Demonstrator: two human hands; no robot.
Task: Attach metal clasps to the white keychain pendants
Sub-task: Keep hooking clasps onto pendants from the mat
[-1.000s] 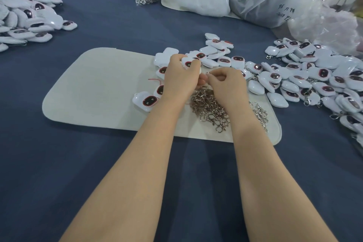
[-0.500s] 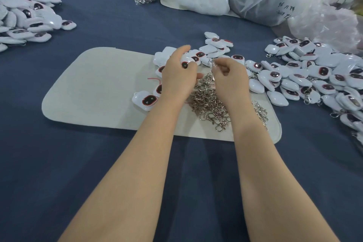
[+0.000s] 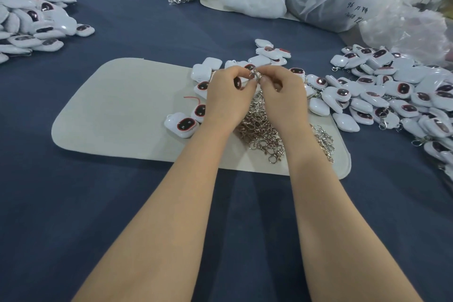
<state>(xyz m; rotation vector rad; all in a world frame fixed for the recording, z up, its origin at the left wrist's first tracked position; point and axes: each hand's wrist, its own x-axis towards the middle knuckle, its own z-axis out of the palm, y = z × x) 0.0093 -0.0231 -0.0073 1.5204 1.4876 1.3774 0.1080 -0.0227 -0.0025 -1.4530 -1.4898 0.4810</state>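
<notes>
The left hand (image 3: 228, 95) fingers (image 3: 234, 73) grip a white pendant (image 3: 237, 82); the right hand (image 3: 282, 92) pinches a metal clasp (image 3: 256, 75) (tip to tip, likely for hooking on).

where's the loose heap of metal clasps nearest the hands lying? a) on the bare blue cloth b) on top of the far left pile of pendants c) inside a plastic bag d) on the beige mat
d: the loose clasps lie spread on the beige mat, near its front edge.
</notes>
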